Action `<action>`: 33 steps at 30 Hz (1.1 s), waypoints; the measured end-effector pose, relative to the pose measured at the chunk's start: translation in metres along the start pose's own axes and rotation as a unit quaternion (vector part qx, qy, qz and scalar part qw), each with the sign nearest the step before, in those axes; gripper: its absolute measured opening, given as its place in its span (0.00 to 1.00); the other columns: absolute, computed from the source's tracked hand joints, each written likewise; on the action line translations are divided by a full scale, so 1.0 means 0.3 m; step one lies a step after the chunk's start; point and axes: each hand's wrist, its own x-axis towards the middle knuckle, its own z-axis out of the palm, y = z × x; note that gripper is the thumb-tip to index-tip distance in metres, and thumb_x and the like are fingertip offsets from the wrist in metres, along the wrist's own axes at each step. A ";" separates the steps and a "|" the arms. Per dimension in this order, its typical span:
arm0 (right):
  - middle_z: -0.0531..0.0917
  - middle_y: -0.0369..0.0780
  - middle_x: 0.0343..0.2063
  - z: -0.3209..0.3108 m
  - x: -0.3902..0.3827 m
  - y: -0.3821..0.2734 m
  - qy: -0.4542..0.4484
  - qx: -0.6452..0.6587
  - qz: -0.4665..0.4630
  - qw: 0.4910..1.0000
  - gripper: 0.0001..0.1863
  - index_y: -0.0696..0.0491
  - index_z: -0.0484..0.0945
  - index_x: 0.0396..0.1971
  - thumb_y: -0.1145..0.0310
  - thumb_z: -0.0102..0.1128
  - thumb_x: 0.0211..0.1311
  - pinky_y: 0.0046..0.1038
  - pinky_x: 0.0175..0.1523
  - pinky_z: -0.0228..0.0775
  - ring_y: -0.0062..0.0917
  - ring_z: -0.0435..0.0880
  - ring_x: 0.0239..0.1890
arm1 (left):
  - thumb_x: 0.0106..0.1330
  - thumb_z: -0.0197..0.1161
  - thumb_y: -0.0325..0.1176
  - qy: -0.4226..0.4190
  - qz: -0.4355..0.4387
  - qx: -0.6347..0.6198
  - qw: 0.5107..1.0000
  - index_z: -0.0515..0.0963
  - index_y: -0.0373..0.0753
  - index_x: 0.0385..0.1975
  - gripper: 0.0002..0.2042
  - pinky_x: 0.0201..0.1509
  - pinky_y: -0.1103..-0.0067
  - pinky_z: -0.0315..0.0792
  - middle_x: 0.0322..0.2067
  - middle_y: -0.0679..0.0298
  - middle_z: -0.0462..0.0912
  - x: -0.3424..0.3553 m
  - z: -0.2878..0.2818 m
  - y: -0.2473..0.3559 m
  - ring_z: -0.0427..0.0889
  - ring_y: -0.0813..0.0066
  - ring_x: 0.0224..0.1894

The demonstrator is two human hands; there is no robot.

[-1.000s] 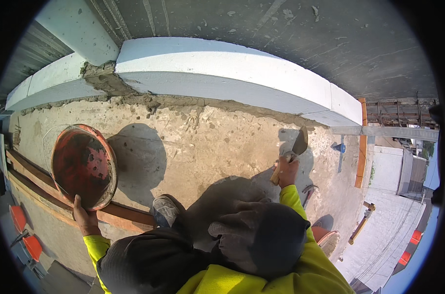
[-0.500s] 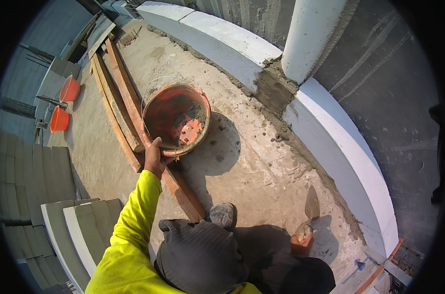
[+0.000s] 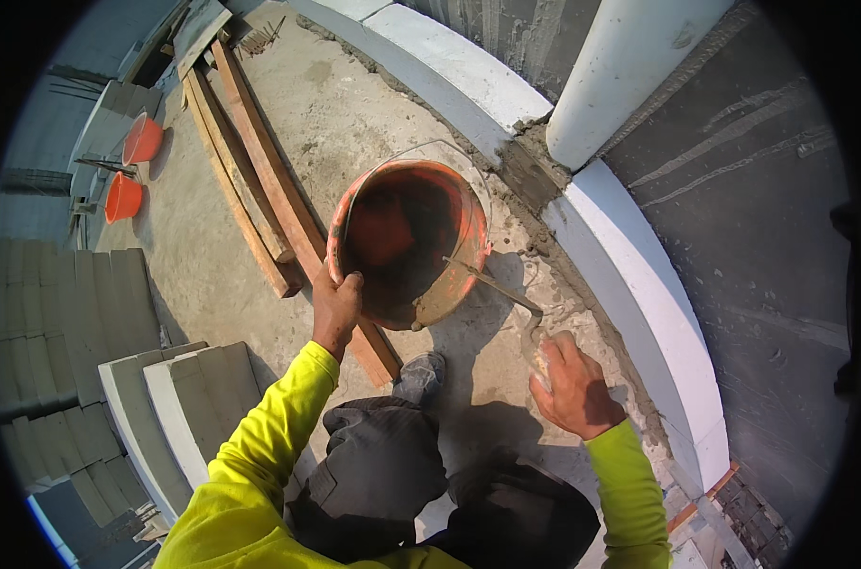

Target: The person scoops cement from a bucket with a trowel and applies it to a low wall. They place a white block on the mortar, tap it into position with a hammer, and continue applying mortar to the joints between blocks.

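**Between the left fingers (image 3: 324, 284) and the right fingers (image 3: 554, 356), a trowel (image 3: 506, 291) reaches into a tilted orange bucket (image 3: 383, 228)**

Well to the left of the left fingers, pale blocks (image 3: 112, 308) stand in stacks, with two smaller orange buckets (image 3: 124, 197) above them in view. Nearer, below and left of those fingers, large pale slabs (image 3: 203, 398) lean side by side. Up and left of the fingers, long wooden beams (image 3: 259, 175) run along the concrete floor (image 3: 297, 123); one passes just beside the hand.

The left fingers are curled tightly round the near left rim of the bucket. Its mouth faces the wearer, just beyond these fingers, and grey residue coats part of the inside. A wire handle (image 3: 435, 142) arcs past the far rim. Whether the bucket touches the floor cannot be told. Below it, between the two sets of fingers, is a grey shoe (image 3: 419, 379).

The right fingers are wrapped round the trowel's handle. From them the blade points left, nearly edge-on, its tip inside the bucket's mouth; contact with the inner wall cannot be told.

To the right of these fingers curves a low white block wall (image 3: 639, 261). Above and right of them rises a white pipe (image 3: 629, 81), beside a dark grey wall (image 3: 734, 228).
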 end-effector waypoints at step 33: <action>0.78 0.39 0.20 -0.454 -0.043 -0.463 -0.315 0.568 0.277 0.708 0.23 0.64 0.71 0.50 0.64 0.64 0.62 0.27 0.24 0.70 0.21 0.77 0.19 | 0.50 0.46 0.14 -0.227 0.140 0.092 0.959 0.69 0.39 0.67 0.37 0.74 0.70 0.56 0.70 0.46 0.63 -0.653 -0.189 0.918 0.57 0.54 0.75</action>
